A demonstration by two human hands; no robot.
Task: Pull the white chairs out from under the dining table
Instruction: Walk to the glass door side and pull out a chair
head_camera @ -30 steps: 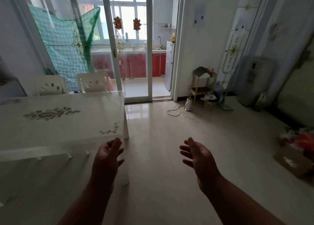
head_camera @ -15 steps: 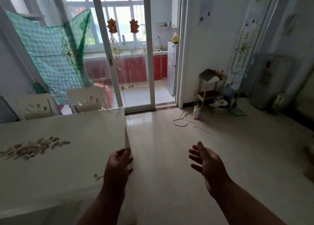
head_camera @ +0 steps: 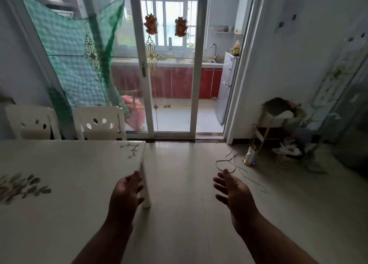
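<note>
Two white chairs stand pushed in at the far side of the white dining table point(head_camera: 65, 174); only their backs show above the tabletop. One chair point(head_camera: 100, 123) is near the table's far right corner, the other chair point(head_camera: 31, 122) is further left. My left hand point(head_camera: 125, 196) hovers over the table's right edge, fingers apart, holding nothing. My right hand point(head_camera: 235, 192) is out over the bare floor to the right, also open and empty. Both hands are well short of the chairs.
A sliding glass door point(head_camera: 143, 64) with a green checked cloth point(head_camera: 73, 54) stands right behind the chairs. The table's right leg point(head_camera: 146, 188) is beside my left hand. A small shelf point(head_camera: 276, 122), a cable point(head_camera: 233, 164) and clutter sit at the right wall.
The view has moved forward and closer to the table and the glass door. The chairs look nearer. Both hands stay open in front of me, the left now over the table's edge.
</note>
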